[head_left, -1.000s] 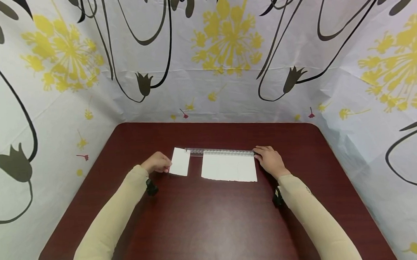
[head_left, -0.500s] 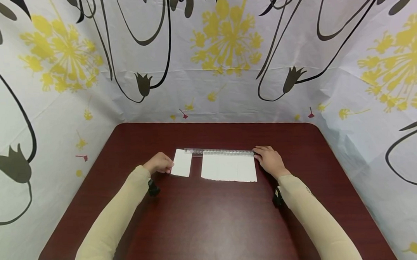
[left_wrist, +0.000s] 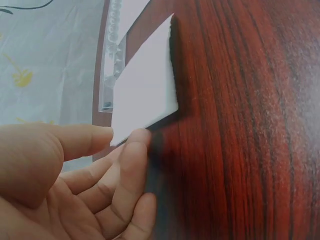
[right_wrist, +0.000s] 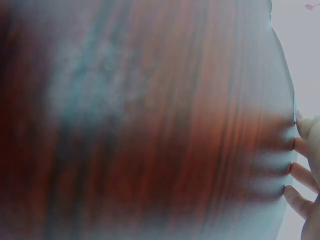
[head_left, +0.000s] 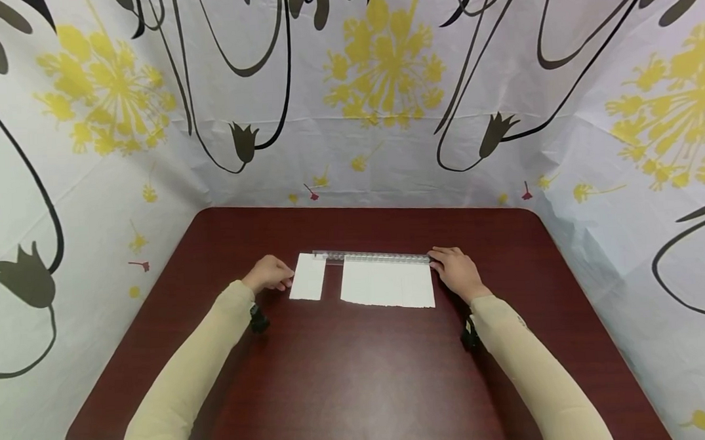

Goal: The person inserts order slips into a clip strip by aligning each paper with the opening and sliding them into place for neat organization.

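At the left edge of a small white piece of paper (head_left: 306, 276), my left hand (head_left: 269, 274) pinches its corner between thumb and fingertips. In the left wrist view this paper piece (left_wrist: 146, 82) is slightly raised off the wood, with a dark shadow along its edge. A clear plastic ruler (head_left: 334, 257) runs along the far edge of a wider white sheet (head_left: 387, 283), and its left end is next to the small piece. My right hand (head_left: 458, 272) rests on the ruler's right end, fingers pressing down. The right wrist view catches only some fingers (right_wrist: 300, 175) at its edge.
A dark red-brown wooden table (head_left: 359, 377) with rounded corners carries everything. White cloth (head_left: 385, 153) printed with yellow and grey flowers hangs behind it and at both sides. A strip of bare wood separates the two paper pieces.
The small paper has shifted slightly right and nearer to me, and straightened a little; my left hand moved right with it. My right hand, the ruler and the wider sheet stay put.
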Demonstrator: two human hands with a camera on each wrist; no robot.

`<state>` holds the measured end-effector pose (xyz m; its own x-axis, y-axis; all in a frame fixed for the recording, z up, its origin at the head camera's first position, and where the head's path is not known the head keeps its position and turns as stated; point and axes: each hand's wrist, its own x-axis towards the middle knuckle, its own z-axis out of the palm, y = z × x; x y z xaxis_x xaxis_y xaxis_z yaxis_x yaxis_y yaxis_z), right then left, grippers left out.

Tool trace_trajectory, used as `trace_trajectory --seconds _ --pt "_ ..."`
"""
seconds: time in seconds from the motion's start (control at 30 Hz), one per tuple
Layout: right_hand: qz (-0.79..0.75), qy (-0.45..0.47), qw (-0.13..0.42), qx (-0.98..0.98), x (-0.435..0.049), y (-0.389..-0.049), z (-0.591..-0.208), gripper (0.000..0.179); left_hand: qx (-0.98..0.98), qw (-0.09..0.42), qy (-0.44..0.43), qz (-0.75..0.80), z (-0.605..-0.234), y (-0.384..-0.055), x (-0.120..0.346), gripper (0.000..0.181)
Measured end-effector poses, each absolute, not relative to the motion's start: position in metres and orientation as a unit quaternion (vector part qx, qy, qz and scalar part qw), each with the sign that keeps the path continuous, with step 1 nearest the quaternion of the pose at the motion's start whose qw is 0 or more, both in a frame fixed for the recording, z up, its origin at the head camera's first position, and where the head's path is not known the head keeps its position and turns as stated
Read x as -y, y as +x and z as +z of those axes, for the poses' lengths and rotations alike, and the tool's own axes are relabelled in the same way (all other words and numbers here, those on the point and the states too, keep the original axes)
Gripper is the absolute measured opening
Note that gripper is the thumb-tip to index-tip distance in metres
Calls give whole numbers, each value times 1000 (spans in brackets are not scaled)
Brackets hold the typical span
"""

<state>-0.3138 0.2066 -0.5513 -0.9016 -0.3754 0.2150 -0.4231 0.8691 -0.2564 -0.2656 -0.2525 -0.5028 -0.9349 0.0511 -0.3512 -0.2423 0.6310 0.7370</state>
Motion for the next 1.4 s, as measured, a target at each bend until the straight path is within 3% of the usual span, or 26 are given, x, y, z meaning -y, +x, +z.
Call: trace_trajectory --seconds 0.23,0.43,0.57,0.73,1.03,1.4 --pt "153 209 82 962 -207 -313 -552 39 -920 91 -30 379 -498 -259 248 27" --pt "148 208 79 964 -207 -314 -550 39 -940 13 98 326 -505 -257 240 38" --pt "147 208 78 964 -207 -314 -550 39 -942 25 200 267 -510 -254 236 51" --pt "148 209 79 963 -207 -314 -551 39 -944 41 269 185 -521 -248 234 60" --pt "146 207 76 964 -206 -313 -550 39 -950 54 271 145 -537 -244 237 65" --pt "146 206 75 965 -207 -313 -550 39 -951 67 264 145 -530 -240 230 64"
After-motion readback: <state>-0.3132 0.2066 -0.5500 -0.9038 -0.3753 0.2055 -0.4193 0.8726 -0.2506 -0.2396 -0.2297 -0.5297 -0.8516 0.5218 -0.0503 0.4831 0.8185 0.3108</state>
